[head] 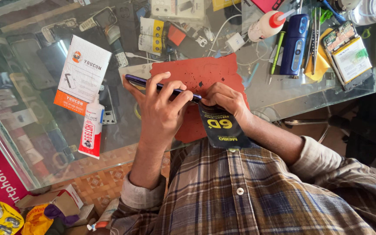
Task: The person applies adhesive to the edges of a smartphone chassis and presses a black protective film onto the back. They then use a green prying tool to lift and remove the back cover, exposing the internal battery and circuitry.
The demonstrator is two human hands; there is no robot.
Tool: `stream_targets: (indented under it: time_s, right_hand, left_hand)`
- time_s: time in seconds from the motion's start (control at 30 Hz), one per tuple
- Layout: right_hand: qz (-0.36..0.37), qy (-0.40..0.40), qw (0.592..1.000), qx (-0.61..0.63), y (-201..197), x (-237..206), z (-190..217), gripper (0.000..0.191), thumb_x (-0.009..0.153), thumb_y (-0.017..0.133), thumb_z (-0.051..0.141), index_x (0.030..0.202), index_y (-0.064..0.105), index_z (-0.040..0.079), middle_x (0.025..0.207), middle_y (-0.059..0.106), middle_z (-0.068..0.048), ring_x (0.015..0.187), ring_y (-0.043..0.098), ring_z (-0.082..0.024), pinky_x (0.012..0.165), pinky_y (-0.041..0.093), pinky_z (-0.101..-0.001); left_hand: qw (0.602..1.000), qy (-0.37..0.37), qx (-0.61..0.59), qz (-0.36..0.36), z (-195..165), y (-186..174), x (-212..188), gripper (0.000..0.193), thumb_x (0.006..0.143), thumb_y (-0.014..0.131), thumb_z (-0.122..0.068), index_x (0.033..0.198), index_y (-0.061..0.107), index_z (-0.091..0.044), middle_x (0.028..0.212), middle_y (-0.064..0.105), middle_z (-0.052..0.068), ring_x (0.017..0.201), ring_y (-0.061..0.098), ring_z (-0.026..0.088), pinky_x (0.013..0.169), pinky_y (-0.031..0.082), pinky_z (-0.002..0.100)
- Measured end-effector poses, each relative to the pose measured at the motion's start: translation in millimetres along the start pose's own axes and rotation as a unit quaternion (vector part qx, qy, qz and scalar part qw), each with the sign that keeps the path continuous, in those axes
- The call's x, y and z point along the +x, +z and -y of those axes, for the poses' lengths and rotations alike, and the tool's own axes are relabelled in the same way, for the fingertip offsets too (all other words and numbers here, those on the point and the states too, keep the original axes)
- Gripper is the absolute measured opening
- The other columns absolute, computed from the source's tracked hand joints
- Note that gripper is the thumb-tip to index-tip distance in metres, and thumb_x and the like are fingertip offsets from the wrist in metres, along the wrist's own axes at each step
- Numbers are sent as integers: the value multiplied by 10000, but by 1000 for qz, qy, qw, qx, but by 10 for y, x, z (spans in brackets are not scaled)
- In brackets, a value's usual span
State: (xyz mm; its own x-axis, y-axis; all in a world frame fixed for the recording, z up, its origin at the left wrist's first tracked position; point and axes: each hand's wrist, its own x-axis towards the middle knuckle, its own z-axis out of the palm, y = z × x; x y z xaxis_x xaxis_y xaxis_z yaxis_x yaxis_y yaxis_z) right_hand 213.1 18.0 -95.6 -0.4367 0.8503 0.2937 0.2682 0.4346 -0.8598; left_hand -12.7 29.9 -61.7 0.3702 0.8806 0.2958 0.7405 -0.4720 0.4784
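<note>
1. The glass counter (283, 93) spreads under everything I do, its far side crowded with tools and phone parts.
2. A red work mat (205, 72) lies on the glass, right under my hands.
3. My left hand (159, 115) wraps the phone (136, 81) from above — fingers curled and clamped over its long edge, thumb underneath, the phone tilted up on its side over the mat.
4. My right hand (225, 99) sits at the phone's other end, fingertips pinched on the dark packet (223, 127) — it hangs down toward my checked shirt.
5. A white glue tube (91, 130) lies on the glass to my left, just below an orange-and-white card (81, 74).
</note>
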Motion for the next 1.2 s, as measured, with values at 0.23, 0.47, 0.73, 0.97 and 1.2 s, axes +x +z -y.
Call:
stream_targets:
  time_s: [0.23,0.47,0.73,0.97,1.2]
  right_hand:
    - [-56,-39,995,70,-1,-4,-122,186,878,759,-104,908,603,-7,915,641,-102,877,676,-256,781,558,-350]
    - [-94,99,984,112,-115,-130,-104,111,923,718,-87,998,674,-18,981,669,-99,851,631,-147,740,493,-286]
    - [-108,183,964,159,-218,-99,6,88,952,707,-73,1013,700,-11,922,667,-64,744,598,-60,627,462,-231]
    - [-112,14,983,146,-520,128,353,124,962,654,-93,922,575,-6,1116,688,-180,1076,730,-244,898,629,-335]
    - [-135,91,962,218,-475,140,460,147,999,640,-71,944,533,12,1164,744,-204,1025,717,-152,798,591,-254]
  left_hand:
    - [1000,16,7,0,45,-38,18,209,833,837,-107,902,708,-255,1084,637,-110,1295,562,232,1182,45,836]
    - [998,49,32,-6,-42,-65,25,311,761,903,-380,874,690,-184,1071,621,-51,1346,539,316,1093,-26,882]
    - [997,60,-16,-53,-14,87,168,411,845,940,-361,937,622,-117,1044,614,8,1213,622,247,1222,116,797]
    - [943,-68,-269,-184,-235,26,135,524,799,956,-377,1029,586,-86,1000,673,33,1193,730,223,1326,295,580]
    - [938,-106,-293,-151,-330,98,216,839,640,969,-427,1206,479,-47,1182,616,122,1324,657,358,1010,540,462]
